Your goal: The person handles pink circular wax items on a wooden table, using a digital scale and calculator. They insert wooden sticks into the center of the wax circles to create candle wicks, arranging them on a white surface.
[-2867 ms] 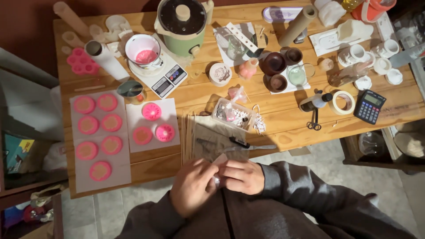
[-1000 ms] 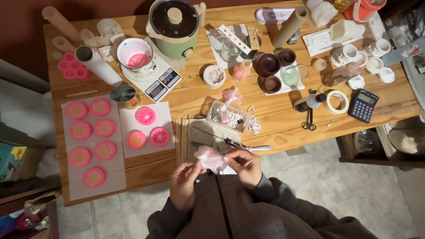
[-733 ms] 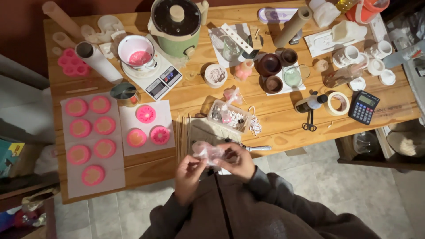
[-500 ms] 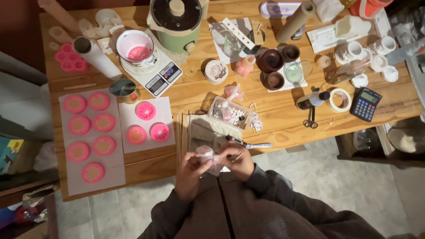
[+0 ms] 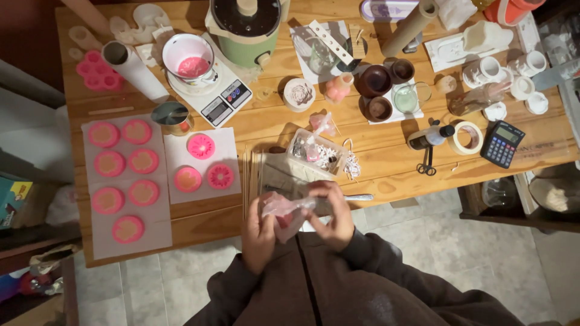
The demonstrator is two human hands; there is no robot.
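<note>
Both of my hands meet at the near edge of the wooden table (image 5: 393, 175), at about six o'clock in the head view. My left hand (image 5: 260, 235) is curled shut around a crinkly, clear plastic bag (image 5: 284, 211) with something pink and soft-looking inside, and my right hand (image 5: 335, 214) pinches the bag's upper edge between thumb and fingers. The bag is off the table, between my hands, just above my dark sweater.

At twelve o'clock from the bag lies a small clear tray (image 5: 317, 152) of tangled white bits. At ten o'clock, round pink discs (image 5: 127, 181) with scalloped rims sit in rows on white paper sheets. Farther up, at eleven o'clock, a white cup (image 5: 192, 59) of glossy pink liquid rests on a flat digital scale (image 5: 220, 99), beside a green pot (image 5: 244, 27) with a dark round lid. At two o'clock sit a roll of tape (image 5: 466, 137) and a dark calculator (image 5: 502, 143).
</note>
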